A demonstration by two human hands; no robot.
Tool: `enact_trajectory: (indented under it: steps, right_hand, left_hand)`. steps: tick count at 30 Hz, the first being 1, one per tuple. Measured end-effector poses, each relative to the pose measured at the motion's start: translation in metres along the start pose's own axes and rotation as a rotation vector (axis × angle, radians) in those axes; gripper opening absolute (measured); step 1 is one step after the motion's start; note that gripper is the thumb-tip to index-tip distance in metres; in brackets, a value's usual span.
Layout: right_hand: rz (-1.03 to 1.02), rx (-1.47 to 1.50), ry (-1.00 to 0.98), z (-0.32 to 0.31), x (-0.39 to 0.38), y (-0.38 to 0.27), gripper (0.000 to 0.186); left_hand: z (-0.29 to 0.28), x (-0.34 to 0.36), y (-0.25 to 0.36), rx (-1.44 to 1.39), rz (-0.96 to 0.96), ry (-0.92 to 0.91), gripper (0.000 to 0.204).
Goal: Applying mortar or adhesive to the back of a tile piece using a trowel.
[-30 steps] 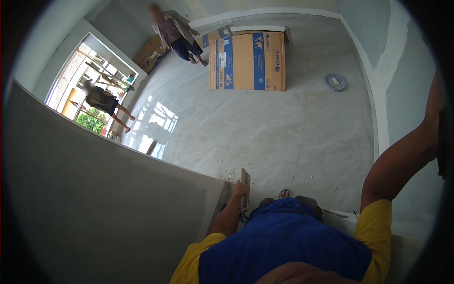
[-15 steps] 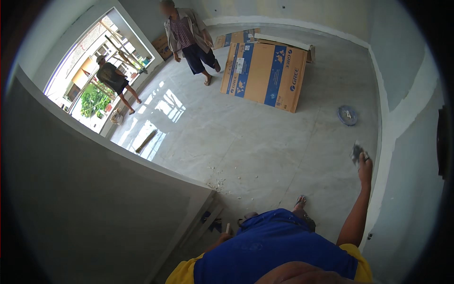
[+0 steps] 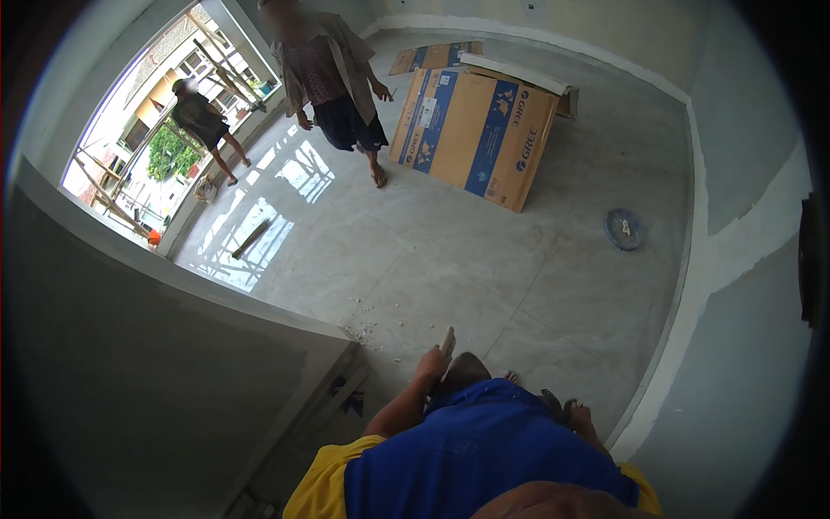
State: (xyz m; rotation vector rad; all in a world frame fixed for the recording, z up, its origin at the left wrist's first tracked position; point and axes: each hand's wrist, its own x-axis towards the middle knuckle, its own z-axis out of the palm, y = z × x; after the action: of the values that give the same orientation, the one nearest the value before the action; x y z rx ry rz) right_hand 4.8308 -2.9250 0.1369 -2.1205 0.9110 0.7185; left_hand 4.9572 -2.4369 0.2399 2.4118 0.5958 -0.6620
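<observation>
In front of my waist, my left hand (image 3: pixel 430 364) is closed around a pale, flat stick-like piece (image 3: pixel 448 340) that points away from me; its lower part is hidden in the hand. A dark rounded shape (image 3: pixel 467 370) lies just right of that hand, and I cannot tell what it is. My right hand (image 3: pixel 581 415) is low at my right side, fingers curled on a dark scraper (image 3: pixel 554 403), which shows only in part beside my blue shirt.
A large cardboard box (image 3: pixel 471 130) stands tilted ahead. Right of it lies a round blue lid (image 3: pixel 623 229) with white bits on it. A broom (image 3: pixel 251 239) and crumbs (image 3: pixel 363 330) lie on the floor. One person (image 3: pixel 333 86) walks nearby; another (image 3: pixel 203 121) stands by the window opening.
My right hand has come back from the right wall to my side. My left hand has risen forward with the pale piece. The nearer person has stepped closer.
</observation>
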Motion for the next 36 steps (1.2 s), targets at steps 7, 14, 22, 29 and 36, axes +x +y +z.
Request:
enact_trajectory:
  steps: [7, 14, 22, 29, 36]
  right_hand:
    - [-0.158, 0.24, 0.128, -0.045, 0.073, -0.082, 0.047]
    - [-0.191, 0.036, 0.049, -0.044, 0.103, -0.119, 0.053]
    - [-0.503, -0.39, -0.094, -0.098, 0.192, -0.118, 0.055]
    - [-0.228, 0.189, 0.072, -0.194, 0.267, -0.223, 0.049]
    - [-0.265, 0.127, 0.039, -0.232, 0.302, -0.29, 0.05]
  left_hand:
    - [0.004, 0.034, 0.067, 0.043, 0.064, -0.058, 0.049]
    - [0.047, 0.041, 0.005, 0.001, -0.358, -0.25, 0.057]
    - [0.053, 0.083, 0.036, -0.114, -0.314, -0.286, 0.055]
    - [0.009, 0.208, 0.222, 0.107, -0.057, -0.051, 0.049]
    - [-0.024, 0.251, 0.346, -0.103, 0.066, 0.111, 0.046]
